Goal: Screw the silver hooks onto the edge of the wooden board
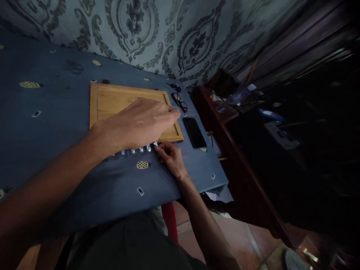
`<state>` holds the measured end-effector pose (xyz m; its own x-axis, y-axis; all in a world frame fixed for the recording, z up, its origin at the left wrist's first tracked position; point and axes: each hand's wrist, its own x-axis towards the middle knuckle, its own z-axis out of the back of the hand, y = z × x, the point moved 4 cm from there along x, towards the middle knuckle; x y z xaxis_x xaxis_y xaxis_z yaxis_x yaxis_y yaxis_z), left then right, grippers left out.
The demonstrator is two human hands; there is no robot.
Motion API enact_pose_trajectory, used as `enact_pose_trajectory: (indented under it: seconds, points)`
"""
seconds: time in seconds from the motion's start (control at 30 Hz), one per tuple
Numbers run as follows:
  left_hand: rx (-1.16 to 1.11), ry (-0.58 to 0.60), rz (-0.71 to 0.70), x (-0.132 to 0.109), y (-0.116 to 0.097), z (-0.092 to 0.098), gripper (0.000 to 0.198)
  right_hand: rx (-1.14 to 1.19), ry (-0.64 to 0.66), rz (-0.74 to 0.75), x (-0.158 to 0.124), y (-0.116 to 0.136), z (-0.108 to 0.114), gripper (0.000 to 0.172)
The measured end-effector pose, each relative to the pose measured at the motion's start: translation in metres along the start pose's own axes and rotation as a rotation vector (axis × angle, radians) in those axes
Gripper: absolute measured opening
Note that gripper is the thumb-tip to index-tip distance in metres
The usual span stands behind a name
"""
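My left hand (140, 122) reaches across a wooden tray (112, 99) with a raised rim, fingers stretched flat toward its right edge, holding nothing I can see. My right hand (170, 157) rests on the blue cloth just below the tray's near right corner, fingertips pinched at the right end of a row of several small pale pieces (140, 150). The left forearm hides part of that row and the tray's near edge.
A blue patterned tablecloth (42, 123) covers the table. Glasses (180, 101) and a black phone (194, 132) lie right of the tray, near the table's right edge. A dark wooden shelf (222, 123) with clutter stands to the right; patterned wall behind.
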<state>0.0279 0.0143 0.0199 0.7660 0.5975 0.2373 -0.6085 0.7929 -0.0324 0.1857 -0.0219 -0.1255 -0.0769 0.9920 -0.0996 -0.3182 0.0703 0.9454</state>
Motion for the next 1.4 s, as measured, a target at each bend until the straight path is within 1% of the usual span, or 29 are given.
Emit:
enact_pose_trajectory:
  seconds: [0.23, 0.33, 0.5, 0.63, 0.67, 0.73, 0.83, 0.9, 0.97, 1.07, 1.17, 1.3, 1.4]
  points:
    - [0.096, 0.060, -0.001, 0.0020, -0.0060, 0.0056, 0.019, 0.019, -0.003, -0.004, -0.0004, -0.0001, -0.0001, 0.054]
    - [0.109, 0.080, 0.002, 0.0028, -0.0066, 0.0050, 0.020, 0.031, -0.006, -0.005, -0.0005, 0.0001, -0.0005, 0.053]
    - [0.102, 0.024, -0.066, 0.0019, -0.0080, 0.0013, 0.016, 0.034, -0.008, -0.004, -0.0010, 0.0021, -0.0003, 0.053]
    - [0.094, 0.042, -0.058, 0.0018, -0.0066, 0.0000, 0.012, 0.013, -0.005, 0.000, -0.0008, 0.0024, -0.0002, 0.054]
    - [0.085, 0.037, -0.044, 0.0021, -0.0058, 0.0007, 0.011, 0.010, -0.006, 0.001, -0.0006, 0.0021, -0.0003, 0.055]
    - [0.050, 0.022, -0.009, 0.0030, -0.0039, 0.0020, 0.016, 0.010, -0.010, 0.001, -0.0002, 0.0010, -0.0006, 0.055]
    - [-0.022, 0.043, 0.030, 0.0042, -0.0013, 0.0005, 0.021, 0.011, -0.008, 0.000, 0.0002, -0.0004, -0.0013, 0.056]
    - [-0.068, 0.051, 0.023, 0.0043, -0.0006, -0.0011, 0.019, 0.012, -0.002, 0.002, 0.0002, -0.0006, -0.0016, 0.055]
    - [-0.132, 0.023, -0.001, 0.0034, -0.0004, -0.0011, 0.020, 0.015, 0.001, 0.004, 0.0002, -0.0006, -0.0016, 0.055]
    - [-0.220, -0.001, -0.080, 0.0007, -0.0018, -0.0006, 0.024, 0.027, 0.004, 0.006, 0.0001, -0.0006, -0.0013, 0.054]
    - [-0.258, -0.011, -0.151, -0.0020, -0.0038, 0.0005, 0.028, 0.030, 0.004, 0.012, 0.0000, -0.0003, -0.0010, 0.052]
    - [-0.300, 0.011, -0.097, -0.0024, -0.0013, 0.0004, 0.026, 0.028, -0.005, 0.006, -0.0004, 0.0008, -0.0008, 0.053]
    - [-0.271, 0.034, -0.073, -0.0017, 0.0010, -0.0003, 0.023, 0.026, -0.003, -0.003, -0.0005, 0.0026, -0.0014, 0.053]
